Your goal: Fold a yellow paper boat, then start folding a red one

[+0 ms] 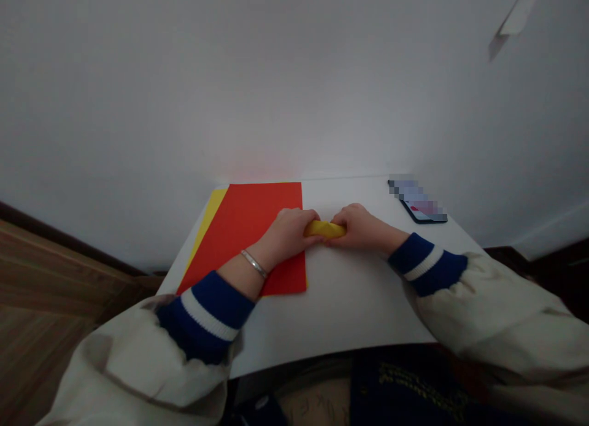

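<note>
A small folded piece of yellow paper (326, 230) is held level between my two hands, a little above the white table. My left hand (294, 228) grips its left end with thumb and fingers, over the right edge of a red sheet of paper (262, 217). At the other end, my right hand (356, 226) pinches the yellow piece the same way. The ends of the piece are hidden by my fingers. Under the red sheet, the edge of a yellow sheet (212, 206) sticks out on the left.
A phone (418, 202) lies at the back right of the white table (331, 315), its screen partly pixelated. The table's far edge meets a pale wall (294, 82). Wooden boards (41, 303) stand low on the left. A white fixture (519, 11) is on the wall, upper right.
</note>
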{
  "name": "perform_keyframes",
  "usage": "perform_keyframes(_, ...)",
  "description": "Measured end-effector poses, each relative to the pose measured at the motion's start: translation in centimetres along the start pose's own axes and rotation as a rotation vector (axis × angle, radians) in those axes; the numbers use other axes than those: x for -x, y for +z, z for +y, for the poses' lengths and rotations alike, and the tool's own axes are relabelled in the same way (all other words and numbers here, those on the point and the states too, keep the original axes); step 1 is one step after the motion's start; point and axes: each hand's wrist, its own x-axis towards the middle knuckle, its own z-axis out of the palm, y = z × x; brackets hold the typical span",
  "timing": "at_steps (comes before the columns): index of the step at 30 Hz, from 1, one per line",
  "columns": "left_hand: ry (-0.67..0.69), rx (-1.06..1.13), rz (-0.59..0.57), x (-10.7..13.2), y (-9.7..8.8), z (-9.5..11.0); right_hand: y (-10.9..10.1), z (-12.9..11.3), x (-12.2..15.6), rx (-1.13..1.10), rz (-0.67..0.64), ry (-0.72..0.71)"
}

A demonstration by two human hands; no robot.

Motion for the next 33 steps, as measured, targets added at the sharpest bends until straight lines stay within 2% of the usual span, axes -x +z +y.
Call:
perform_keyframes(4,-0.033,-0.011,-0.009,0.1,0.0,0.1,-0.1,-0.2,-0.2,-0.094,-0.094,0.116)
perform_keyframes(9,-0.113,0.015,-0.012,0.1,0.1,0.0,-0.2,-0.2,-0.3,0.019,-0.099,0.199)
perform_keyframes(15,-0.228,0.091,-0.082,0.0,0.0,0.1,-0.2,0.4,-0.5,0.079,-0.156,0.264)
perform_keyframes(20,-0.249,0.088,-0.128,0.0,-0.2,-0.2,-0.1,0.7,-0.4,0.099,-0.166,0.275)
perform_keyframes(25,-0.211,-0.03,-0.156,-0.1,-0.1,-0.8,0.0,1.1,-0.2,0.118,-0.152,0.25)
perform_keyframes(28,-0.206,-0.065,-0.182,0.0,-0.2,-1.0,0.0,1.4,-0.1,0.096,-0.121,0.242)
perform_keyframes(33,-0.201,-0.074,-0.204,0.4,-0.7,-1.3,0.1,2.0,0.1,0.055,-0.143,0.251)
